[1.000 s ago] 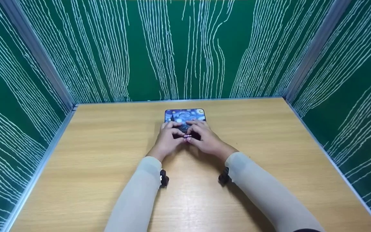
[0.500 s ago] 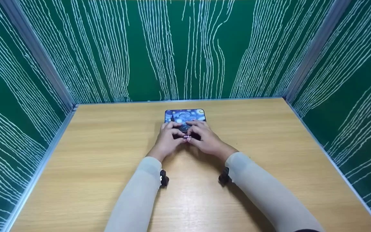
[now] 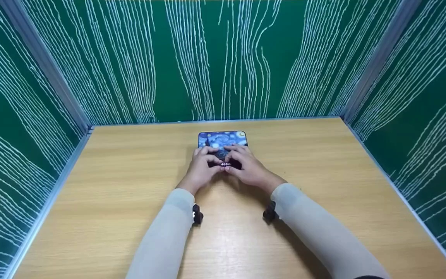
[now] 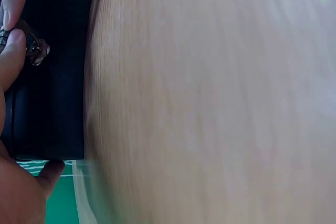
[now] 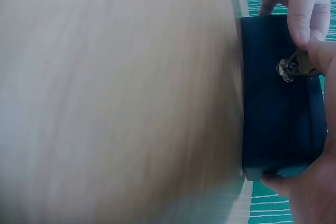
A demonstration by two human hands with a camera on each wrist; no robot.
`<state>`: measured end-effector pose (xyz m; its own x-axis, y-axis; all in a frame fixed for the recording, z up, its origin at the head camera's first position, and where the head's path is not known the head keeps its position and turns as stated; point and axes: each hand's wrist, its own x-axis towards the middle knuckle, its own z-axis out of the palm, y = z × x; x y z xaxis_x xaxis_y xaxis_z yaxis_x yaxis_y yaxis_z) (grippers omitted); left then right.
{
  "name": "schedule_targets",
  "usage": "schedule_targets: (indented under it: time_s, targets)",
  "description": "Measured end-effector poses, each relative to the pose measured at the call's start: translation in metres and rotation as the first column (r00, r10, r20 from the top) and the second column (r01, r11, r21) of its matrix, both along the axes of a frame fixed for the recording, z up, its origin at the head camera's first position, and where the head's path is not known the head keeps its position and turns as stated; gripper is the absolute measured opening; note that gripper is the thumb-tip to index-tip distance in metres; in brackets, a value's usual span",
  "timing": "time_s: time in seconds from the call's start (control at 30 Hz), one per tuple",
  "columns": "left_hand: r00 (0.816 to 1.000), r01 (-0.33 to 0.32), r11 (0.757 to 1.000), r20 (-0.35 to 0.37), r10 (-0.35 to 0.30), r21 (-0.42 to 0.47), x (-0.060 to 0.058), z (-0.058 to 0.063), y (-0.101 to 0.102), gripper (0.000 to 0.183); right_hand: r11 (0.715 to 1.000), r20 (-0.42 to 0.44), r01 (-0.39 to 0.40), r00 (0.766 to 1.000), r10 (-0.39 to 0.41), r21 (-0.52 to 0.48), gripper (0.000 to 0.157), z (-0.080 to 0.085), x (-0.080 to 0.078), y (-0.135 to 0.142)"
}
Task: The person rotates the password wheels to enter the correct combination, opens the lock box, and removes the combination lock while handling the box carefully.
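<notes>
A dark box (image 5: 275, 119) with a blue swirling night-sky picture on its lid (image 3: 223, 138) stands on the table. From a metal hasp (image 5: 284, 71) on its front hangs a small padlock (image 5: 304, 64); in the left wrist view ridged number dials (image 4: 4, 36) show on it. My left hand (image 3: 201, 167) pinches the padlock at one end with thumb and index finger. At its other end my right hand (image 3: 251, 169) pinches it in the same way. Other fingers of both hands rest on the lid and along the box's sides. The fingertips hide much of the padlock.
The box sits near the back of a wooden table (image 3: 130, 174). Green walls (image 3: 242, 58) with white wavy lines enclose the table at the back and both sides, with grey metal posts (image 3: 378, 62) at the corners.
Both hands and the box keep their places. Between the fingertips, the padlock's visible face looks slightly shifted and darker than one second ago.
</notes>
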<state>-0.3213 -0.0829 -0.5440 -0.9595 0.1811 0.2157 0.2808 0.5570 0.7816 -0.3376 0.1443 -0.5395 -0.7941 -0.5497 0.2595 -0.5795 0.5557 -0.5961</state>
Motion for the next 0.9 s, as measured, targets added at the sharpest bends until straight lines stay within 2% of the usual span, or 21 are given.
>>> schedule_targets:
  time_s: [0.23, 0.9]
  targets:
    - [1.0, 0.01, 1.0, -0.026, -0.01, 0.001, -0.0008, -0.002, 0.0001, 0.006, 1.0, -0.013, 0.001, 1.0, -0.001, -0.002, 0.015, -0.0008, -0.0003, -0.0002]
    - [1.0, -0.001, 1.0, 0.004, 0.001, -0.004, -0.0027, -0.0018, 0.0004, 0.006, 1.0, 0.023, 0.011, 1.0, -0.011, 0.014, 0.018, 0.0005, -0.0005, 0.0019]
